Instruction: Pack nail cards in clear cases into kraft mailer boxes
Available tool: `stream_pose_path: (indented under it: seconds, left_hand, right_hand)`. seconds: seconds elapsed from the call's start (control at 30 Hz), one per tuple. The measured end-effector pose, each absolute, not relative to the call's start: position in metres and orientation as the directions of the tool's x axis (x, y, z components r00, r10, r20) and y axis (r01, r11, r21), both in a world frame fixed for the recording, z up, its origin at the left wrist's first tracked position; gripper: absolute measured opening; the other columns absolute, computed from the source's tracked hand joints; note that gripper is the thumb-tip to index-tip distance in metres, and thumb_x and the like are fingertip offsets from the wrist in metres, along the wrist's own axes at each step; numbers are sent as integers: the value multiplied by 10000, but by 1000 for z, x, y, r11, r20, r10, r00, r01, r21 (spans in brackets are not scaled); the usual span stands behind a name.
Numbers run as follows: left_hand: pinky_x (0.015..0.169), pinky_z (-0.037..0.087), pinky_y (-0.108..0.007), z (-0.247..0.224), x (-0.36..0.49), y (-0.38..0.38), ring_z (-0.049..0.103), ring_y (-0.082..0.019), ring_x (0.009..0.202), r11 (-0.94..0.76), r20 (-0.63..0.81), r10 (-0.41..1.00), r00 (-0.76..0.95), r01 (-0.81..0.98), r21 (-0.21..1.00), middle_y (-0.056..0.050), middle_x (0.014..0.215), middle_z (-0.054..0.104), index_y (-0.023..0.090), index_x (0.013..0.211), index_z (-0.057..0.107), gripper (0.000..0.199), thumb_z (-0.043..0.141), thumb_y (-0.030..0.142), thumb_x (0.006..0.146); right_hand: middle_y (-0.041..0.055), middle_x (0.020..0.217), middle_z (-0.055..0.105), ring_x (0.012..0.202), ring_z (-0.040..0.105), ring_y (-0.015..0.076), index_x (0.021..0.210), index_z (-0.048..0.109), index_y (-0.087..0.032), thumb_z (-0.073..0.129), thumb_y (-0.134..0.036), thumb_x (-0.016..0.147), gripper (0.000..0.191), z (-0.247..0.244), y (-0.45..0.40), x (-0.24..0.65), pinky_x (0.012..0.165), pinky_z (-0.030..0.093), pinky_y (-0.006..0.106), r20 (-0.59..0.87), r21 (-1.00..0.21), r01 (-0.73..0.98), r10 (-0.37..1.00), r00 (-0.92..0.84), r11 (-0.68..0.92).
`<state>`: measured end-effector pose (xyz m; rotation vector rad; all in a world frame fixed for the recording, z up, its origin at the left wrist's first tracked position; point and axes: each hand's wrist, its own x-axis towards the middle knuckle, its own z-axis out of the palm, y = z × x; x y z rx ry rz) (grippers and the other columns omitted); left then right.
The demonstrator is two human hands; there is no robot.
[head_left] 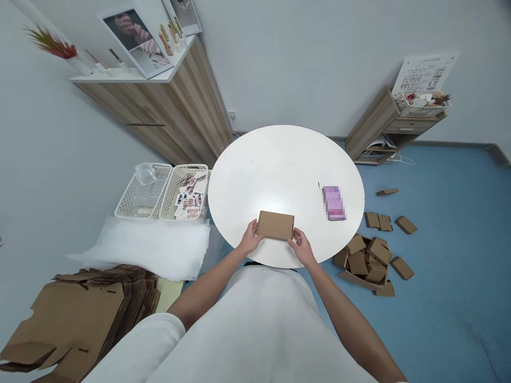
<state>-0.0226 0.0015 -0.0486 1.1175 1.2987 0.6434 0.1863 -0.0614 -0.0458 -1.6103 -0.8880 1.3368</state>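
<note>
A small closed brown cardboard box [275,225] is at the near side of the round white table [275,165]. My left hand [251,236] grips its left end, the thumb at the front edge. At the right end, my right hand [302,247] holds the box by its corner and side. Both hands are closed on it. To the right on the table lies a purple and pink item [334,203], its details blurred out.
Left of the table stand a basket of printed cards [190,192], a basket with clear plastic [139,194], white sheets [147,247] and stacked flat cardboard [75,314]. A carton of small boxes [365,260] sits on the floor at right, loose boxes around it.
</note>
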Motion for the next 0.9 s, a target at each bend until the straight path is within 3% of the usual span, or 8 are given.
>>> stream_pose_path:
  seconds: [0.1, 0.23, 0.33, 0.4, 0.57, 0.77, 0.9]
  left_hand:
    - [948, 347, -358, -51, -27, 0, 344, -243, 1226, 381, -441, 867, 232, 262, 887, -157, 1363, 303, 181, 1311, 237, 743, 636, 284, 692]
    - [861, 408, -344, -49, -38, 6, 504, -222, 1051, 360, -468, 862, 195, 417, 835, -153, 1287, 408, 163, 1280, 332, 642, 583, 380, 730]
    - [842, 413, -344, -48, -44, 17, 565, -192, 908, 324, -458, 873, 167, 501, 802, -129, 1194, 502, 158, 1231, 421, 539, 499, 436, 776]
    - [847, 408, -337, -47, -44, 23, 562, -192, 927, 309, -461, 863, 206, 506, 805, -108, 1145, 545, 168, 1211, 454, 490, 430, 450, 811]
    - [879, 386, -332, -37, -39, 25, 499, -208, 1059, 278, -460, 834, 306, 487, 828, -88, 1180, 538, 199, 1208, 467, 459, 380, 450, 834]
    - [757, 459, -327, -27, -32, 16, 515, -224, 1035, 443, -548, 790, 275, 362, 820, -102, 1223, 497, 224, 1230, 430, 503, 349, 514, 827]
    - [770, 468, -335, -24, -22, 11, 484, -220, 1083, 473, -538, 795, 280, 269, 839, -91, 1253, 468, 245, 1219, 428, 479, 346, 515, 832]
  right_hand:
    - [87, 1226, 494, 1104, 485, 224, 1227, 401, -235, 600, -370, 660, 616, -47, -70, 183, 910, 383, 406, -437, -882, 73, 866, 244, -466]
    - [95, 1187, 508, 889, 581, 197, 1251, 388, -216, 592, -426, 656, 664, -45, -71, 185, 813, 441, 369, -500, -814, 130, 796, 340, -566]
    - [94, 1210, 483, 685, 609, 152, 1285, 343, -245, 550, -485, 682, 682, -36, -66, 185, 707, 473, 336, -570, -774, 71, 741, 356, -630]
    - [84, 1237, 459, 641, 614, 139, 1299, 315, -283, 515, -518, 703, 671, -28, -62, 182, 649, 481, 311, -621, -759, 1, 725, 299, -651]
    - [65, 1302, 395, 709, 627, 151, 1305, 286, -327, 514, -532, 709, 671, -16, -59, 165, 684, 481, 308, -670, -737, -105, 703, 238, -667]
    - [39, 1283, 423, 837, 614, 172, 1274, 322, -357, 523, -530, 709, 624, -19, -65, 162, 776, 461, 335, -705, -709, -237, 678, 210, -664]
    - [30, 1300, 405, 864, 606, 175, 1253, 355, -365, 546, -530, 692, 615, -19, -70, 175, 818, 445, 354, -684, -725, -282, 704, 189, -628]
